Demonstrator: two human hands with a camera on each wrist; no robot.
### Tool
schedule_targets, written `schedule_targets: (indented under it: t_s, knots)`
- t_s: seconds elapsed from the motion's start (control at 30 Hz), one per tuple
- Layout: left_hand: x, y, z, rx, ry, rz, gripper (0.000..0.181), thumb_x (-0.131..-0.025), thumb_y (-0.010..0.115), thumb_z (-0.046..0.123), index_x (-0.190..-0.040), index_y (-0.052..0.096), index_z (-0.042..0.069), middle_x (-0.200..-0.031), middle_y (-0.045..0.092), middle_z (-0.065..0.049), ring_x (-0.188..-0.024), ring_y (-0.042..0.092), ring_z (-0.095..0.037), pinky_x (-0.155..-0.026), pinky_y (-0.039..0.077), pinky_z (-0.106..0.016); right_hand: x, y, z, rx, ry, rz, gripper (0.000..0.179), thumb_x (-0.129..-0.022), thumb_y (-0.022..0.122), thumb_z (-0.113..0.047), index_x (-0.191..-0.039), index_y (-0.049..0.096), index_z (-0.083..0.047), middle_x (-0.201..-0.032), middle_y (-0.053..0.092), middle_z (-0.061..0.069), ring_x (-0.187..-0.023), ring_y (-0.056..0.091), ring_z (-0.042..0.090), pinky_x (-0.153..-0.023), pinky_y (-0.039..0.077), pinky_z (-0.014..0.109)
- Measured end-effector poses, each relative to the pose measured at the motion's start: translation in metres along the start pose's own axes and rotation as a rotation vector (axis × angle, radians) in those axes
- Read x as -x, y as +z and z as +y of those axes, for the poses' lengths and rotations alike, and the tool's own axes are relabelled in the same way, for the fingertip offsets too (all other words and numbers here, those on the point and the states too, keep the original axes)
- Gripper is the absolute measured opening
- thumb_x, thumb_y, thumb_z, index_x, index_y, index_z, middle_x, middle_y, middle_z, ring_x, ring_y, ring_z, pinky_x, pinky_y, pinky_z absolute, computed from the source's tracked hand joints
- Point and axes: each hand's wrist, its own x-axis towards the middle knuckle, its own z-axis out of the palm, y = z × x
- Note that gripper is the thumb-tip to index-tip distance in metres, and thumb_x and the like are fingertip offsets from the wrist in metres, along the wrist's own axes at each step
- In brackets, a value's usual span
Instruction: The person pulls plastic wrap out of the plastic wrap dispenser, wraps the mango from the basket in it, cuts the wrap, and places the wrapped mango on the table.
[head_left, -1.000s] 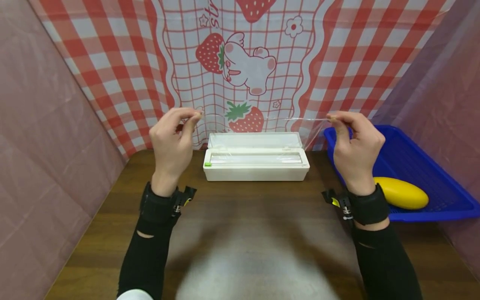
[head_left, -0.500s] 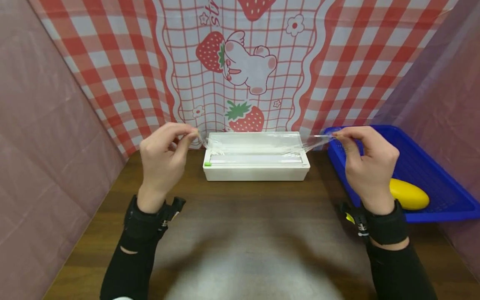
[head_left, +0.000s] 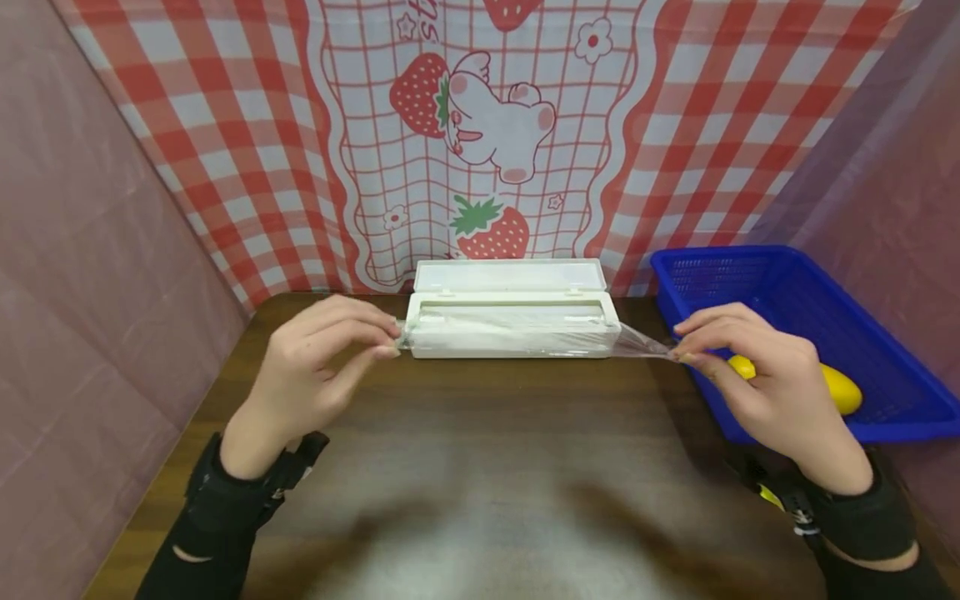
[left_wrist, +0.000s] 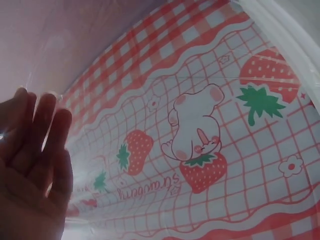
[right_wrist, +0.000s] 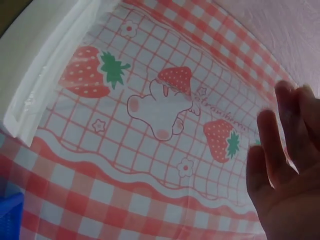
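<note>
Your left hand [head_left: 315, 362] and right hand [head_left: 772, 383] pinch opposite ends of a cling film [head_left: 525, 340] sheet, stretched across the front of its white dispenser [head_left: 510, 276], lid raised, on the brown wood-grain tabletop [head_left: 487, 433]. Rightward sits a blue plastic basket [head_left: 810, 308] holding something yellow and rounded [head_left: 842, 390]. Strawberry-print cloth [head_left: 480, 108] hangs behind; pink drapes [head_left: 75, 208] flank you.

I pinch clear film [head_left: 643, 343] between my left hand [head_left: 311, 362] and right hand [head_left: 761, 379], stretching it across the front of the white box [head_left: 510, 297], whose lid [head_left: 510, 275] stands raised behind. On the worktop [head_left: 487, 467] to my right, a blue basket [head_left: 750, 258] holds something yellow [head_left: 843, 390], partly hidden by my right hand. Beyond hangs a strawberry-patterned cloth [head_left: 697, 92].
</note>
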Motion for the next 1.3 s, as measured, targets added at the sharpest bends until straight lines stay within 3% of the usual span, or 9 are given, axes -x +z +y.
schedule_targets:
  t_s: [0.23, 0.4, 0.63, 0.97, 1.07, 1.2, 1.3]
  knots:
    - [0.009, -0.003, 0.006, 0.133, 0.087, -0.111, 0.015, -0.071, 0.072, -0.001, -0.081, 0.063, 0.007, -0.082, 0.062, -0.001, -0.079, 0.058, -0.013, -0.070, 0.047, -0.026, 0.005, -0.005, -0.007, -0.227, -0.100, -0.177, 0.009, -0.080, 0.065, -0.001, -0.088, 0.065, -0.005, -0.085, 0.062, 0.005, -0.080, 0.057, 0.013, -0.074, 0.042, 0.018]
    - [0.022, 0.000, 0.007, 0.147, 0.101, -0.205, 0.011, -0.075, 0.071, 0.008, -0.080, 0.062, 0.012, -0.084, 0.062, 0.003, -0.085, 0.058, -0.015, -0.075, 0.044, -0.028, 0.012, -0.006, -0.010, -0.257, -0.116, -0.284, 0.019, -0.077, 0.068, 0.000, -0.092, 0.065, -0.011, -0.092, 0.063, 0.002, -0.084, 0.057, 0.014, -0.076, 0.042, 0.018]
    - [0.050, 0.008, 0.001, 0.175, 0.023, -0.448, 0.013, -0.078, 0.068, 0.016, -0.082, 0.058, 0.024, -0.080, 0.052, 0.017, -0.077, 0.047, 0.002, -0.072, 0.038, -0.017, 0.036, -0.006, -0.001, -0.244, -0.032, -0.514, 0.047, -0.069, 0.070, 0.008, -0.100, 0.060, -0.026, -0.095, 0.059, -0.013, -0.083, 0.055, 0.002, -0.069, 0.043, 0.015]
    - [0.085, 0.035, -0.002, 0.311, -0.210, -0.913, 0.011, -0.089, 0.058, 0.028, -0.078, 0.055, 0.031, -0.076, 0.048, 0.022, -0.072, 0.046, 0.007, -0.067, 0.040, -0.012, 0.075, 0.019, 0.018, -0.332, 0.101, -0.837, 0.024, -0.087, 0.061, -0.015, -0.093, 0.057, -0.037, -0.088, 0.054, -0.021, -0.080, 0.051, -0.004, -0.069, 0.043, 0.016]
    - [0.095, 0.047, -0.005, 0.339, -0.222, -0.992, 0.013, -0.087, 0.060, 0.025, -0.076, 0.056, 0.031, -0.074, 0.048, 0.023, -0.068, 0.046, 0.006, -0.063, 0.039, -0.012, 0.086, 0.029, 0.020, -0.355, 0.109, -0.871, 0.023, -0.087, 0.061, -0.016, -0.091, 0.056, -0.038, -0.086, 0.054, -0.021, -0.079, 0.051, -0.004, -0.069, 0.043, 0.016]
    - [0.106, 0.061, -0.009, 0.321, -0.190, -1.053, 0.015, -0.084, 0.062, 0.022, -0.072, 0.057, 0.030, -0.070, 0.046, 0.024, -0.062, 0.045, 0.006, -0.058, 0.037, -0.010, 0.098, 0.041, 0.024, -0.354, 0.101, -0.884, 0.019, -0.086, 0.062, -0.018, -0.089, 0.056, -0.036, -0.085, 0.052, -0.023, -0.076, 0.049, -0.006, -0.067, 0.042, 0.015]
    - [0.114, 0.067, -0.011, 0.298, -0.203, -1.097, 0.016, -0.082, 0.064, 0.022, -0.070, 0.058, 0.030, -0.068, 0.046, 0.026, -0.059, 0.043, 0.008, -0.056, 0.036, -0.011, 0.106, 0.051, 0.027, -0.332, 0.095, -0.898, 0.016, -0.085, 0.064, -0.019, -0.085, 0.056, -0.034, -0.081, 0.050, -0.023, -0.073, 0.047, -0.006, -0.065, 0.042, 0.016]
